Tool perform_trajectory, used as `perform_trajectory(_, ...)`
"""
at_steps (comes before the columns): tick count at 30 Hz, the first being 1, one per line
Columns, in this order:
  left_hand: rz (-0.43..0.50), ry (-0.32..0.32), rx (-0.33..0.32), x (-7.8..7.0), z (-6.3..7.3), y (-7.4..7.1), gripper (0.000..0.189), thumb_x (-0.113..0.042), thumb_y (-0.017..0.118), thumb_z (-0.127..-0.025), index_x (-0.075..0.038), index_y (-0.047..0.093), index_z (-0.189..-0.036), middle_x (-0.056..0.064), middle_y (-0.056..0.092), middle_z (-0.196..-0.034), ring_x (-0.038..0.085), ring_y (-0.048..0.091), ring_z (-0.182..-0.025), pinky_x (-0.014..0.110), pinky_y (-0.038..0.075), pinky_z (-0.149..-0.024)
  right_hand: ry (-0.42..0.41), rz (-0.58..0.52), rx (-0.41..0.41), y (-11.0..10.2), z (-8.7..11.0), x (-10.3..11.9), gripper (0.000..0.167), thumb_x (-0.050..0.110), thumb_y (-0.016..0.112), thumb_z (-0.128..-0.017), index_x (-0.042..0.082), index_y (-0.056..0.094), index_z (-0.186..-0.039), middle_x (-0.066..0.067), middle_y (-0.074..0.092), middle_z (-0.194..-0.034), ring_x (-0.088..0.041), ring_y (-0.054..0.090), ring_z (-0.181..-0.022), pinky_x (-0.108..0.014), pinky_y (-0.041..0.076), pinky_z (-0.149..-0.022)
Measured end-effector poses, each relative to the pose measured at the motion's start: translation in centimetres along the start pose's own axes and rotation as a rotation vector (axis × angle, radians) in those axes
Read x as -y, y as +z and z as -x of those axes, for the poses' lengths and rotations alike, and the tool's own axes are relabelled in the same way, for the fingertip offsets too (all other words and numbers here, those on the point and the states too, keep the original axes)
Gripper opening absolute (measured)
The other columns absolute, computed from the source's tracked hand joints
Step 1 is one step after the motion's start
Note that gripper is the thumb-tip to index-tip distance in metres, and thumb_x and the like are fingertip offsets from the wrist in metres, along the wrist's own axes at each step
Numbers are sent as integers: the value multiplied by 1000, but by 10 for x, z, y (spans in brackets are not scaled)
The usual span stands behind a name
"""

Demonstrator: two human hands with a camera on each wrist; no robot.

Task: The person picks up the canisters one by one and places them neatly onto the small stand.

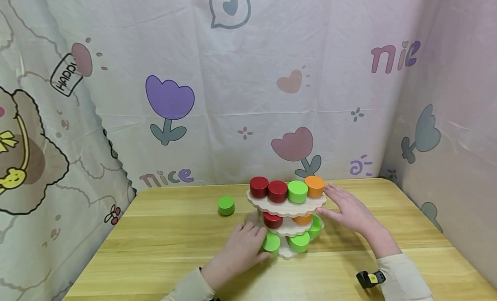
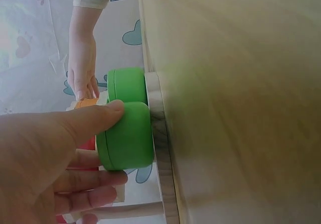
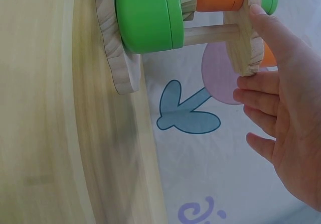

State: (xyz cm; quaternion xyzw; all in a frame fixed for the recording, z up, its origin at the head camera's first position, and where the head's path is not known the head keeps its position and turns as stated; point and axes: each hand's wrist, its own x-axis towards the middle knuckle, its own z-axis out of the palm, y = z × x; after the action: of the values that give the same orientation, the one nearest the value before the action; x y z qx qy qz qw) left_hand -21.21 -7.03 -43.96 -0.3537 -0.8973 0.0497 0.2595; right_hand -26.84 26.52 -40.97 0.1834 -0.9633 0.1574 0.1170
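Observation:
A wooden stand with three scalloped tiers stands on the table, bearing toy cakes like short round blocks. At the stand's lower left, my left hand pinches a green round block on the bottom tier, thumb on one side and fingers on the other. My right hand, fingers extended, touches the right edge of the top tier. On the top tier are two red blocks, a green one and an orange one. Below sit a red and an orange block; more green ones line the bottom.
A single green block lies on the wooden table, left of the stand. Behind the table hangs a printed cloth, with further cloth at both sides. A dark wrist device is at the right sleeve.

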Motion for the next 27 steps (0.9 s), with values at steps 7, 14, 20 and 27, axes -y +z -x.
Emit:
perform_trajectory(7,18,45,-48,-1,-1,-2,38,-55,72,-79,-25,65,-100,-9,67,-96,11,58,-89,28,43,-75,0,1,1,0,0,-1,80,57,58,-90,1,42,-145,-22,37,-152,-43,32,-142,-59,26,-114)
perform_trajectory(14,-13,73,-117,-2,-2,2,24,-43,75,-81,-25,65,-93,-10,66,-89,9,57,-82,27,43,-71,-5,1,-4,0,0,-1,81,57,58,-89,0,42,-144,-22,39,-152,-43,33,-142,-59,26,-113)
perform_trajectory(20,6,66,-142,-2,-2,4,20,-39,76,-81,-24,63,-86,-10,65,-86,10,57,-79,27,44,-70,-1,3,-3,0,0,-1,79,56,59,-90,1,42,-145,-22,38,-152,-43,32,-142,-59,26,-113)
perform_trajectory(27,12,69,-136,-2,-2,4,14,-39,76,-81,-27,69,-85,-11,65,-86,9,57,-79,27,44,-71,-5,4,-4,1,-1,-1,78,54,59,-90,1,42,-145,-22,39,-152,-43,33,-142,-59,26,-113)
